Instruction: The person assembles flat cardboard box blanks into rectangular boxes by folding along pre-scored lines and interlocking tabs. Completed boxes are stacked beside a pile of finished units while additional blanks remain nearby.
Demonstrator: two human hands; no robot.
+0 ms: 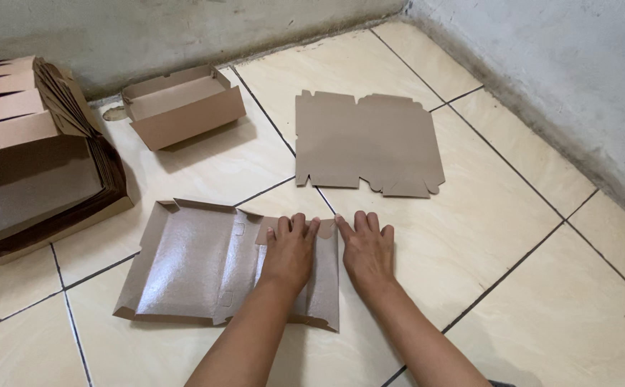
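Observation:
A flat, unfolded brown cardboard box blank with a shiny lined inside lies on the tiled floor in front of me. My left hand presses flat on its right-hand panel, fingers together and pointing away. My right hand rests palm down just beyond the blank's right edge, partly on the bare tile, with its thumb at that edge. Neither hand grips anything.
A second flat cardboard blank lies farther away on the tiles. A folded-up open box sits near the back wall. A stack of nested boxes stands at the left. Grey walls meet at the far right corner.

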